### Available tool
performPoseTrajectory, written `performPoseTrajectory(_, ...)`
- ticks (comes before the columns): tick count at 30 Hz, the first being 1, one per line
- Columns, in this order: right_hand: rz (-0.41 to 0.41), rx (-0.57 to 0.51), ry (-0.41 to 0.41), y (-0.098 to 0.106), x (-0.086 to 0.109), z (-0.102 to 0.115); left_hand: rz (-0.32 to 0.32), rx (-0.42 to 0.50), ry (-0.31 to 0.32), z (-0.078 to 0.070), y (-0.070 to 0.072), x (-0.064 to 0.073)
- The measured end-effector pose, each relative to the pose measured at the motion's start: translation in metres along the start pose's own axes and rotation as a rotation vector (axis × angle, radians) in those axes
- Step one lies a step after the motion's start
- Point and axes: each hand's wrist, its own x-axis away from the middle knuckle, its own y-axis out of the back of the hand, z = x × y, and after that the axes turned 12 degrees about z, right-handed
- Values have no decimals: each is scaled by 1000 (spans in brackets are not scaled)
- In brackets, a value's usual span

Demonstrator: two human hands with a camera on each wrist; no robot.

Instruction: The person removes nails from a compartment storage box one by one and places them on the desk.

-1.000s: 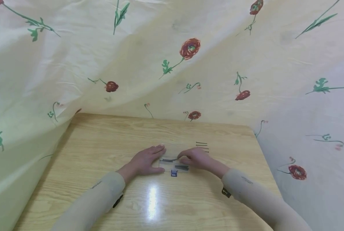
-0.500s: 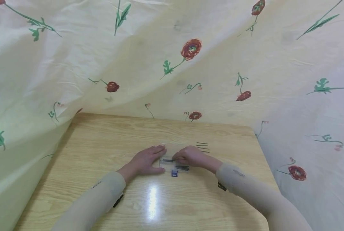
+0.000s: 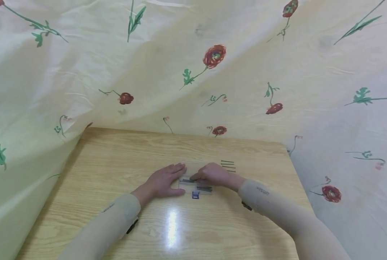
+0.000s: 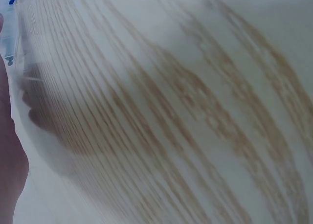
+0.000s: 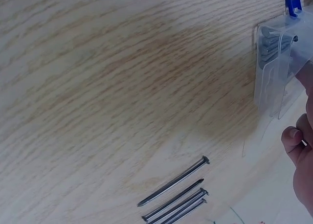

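Clasp marking unreadable | left grip spread at box | right grip: hold unclear

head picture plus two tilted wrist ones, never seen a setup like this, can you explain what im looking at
There is no machine here, just a person's bare hands. The head picture comes from a camera worn on the head, looking forward and down; the other two come from cameras on each wrist, hence the tilt.

On the wood-grain table sits a clear plastic box with a blue latch and nails inside. Four loose nails lie in a row to its right. Flowered cloth hangs behind.

The left hand rests at the box's left side, fingers spread. The right hand has its fingertips at the box; whether they pinch a nail is hidden.
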Motion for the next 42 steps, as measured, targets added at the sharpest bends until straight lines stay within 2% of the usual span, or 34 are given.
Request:
performPoseTrajectory(8, -46, 12, 58, 0, -12, 0, -22, -1, -9, 3, -2, 1)
performPoseTrajectory(15, -104, 28, 81, -3, -19, 3, -15, 18, -5, 0, 0, 4)
performPoseTrajectory(26, -10, 58, -20, 3, -24, 13, -38, 14, -17, 0, -2, 6)
performPoseTrajectory(35, -7, 84, -13, 3, -27, 13, -39, 25, -14, 0, 0, 8)
performPoseTrajectory(42, 10, 25, -28, 2, -22, 13, -45, 24, -32, -2, 0, 8)
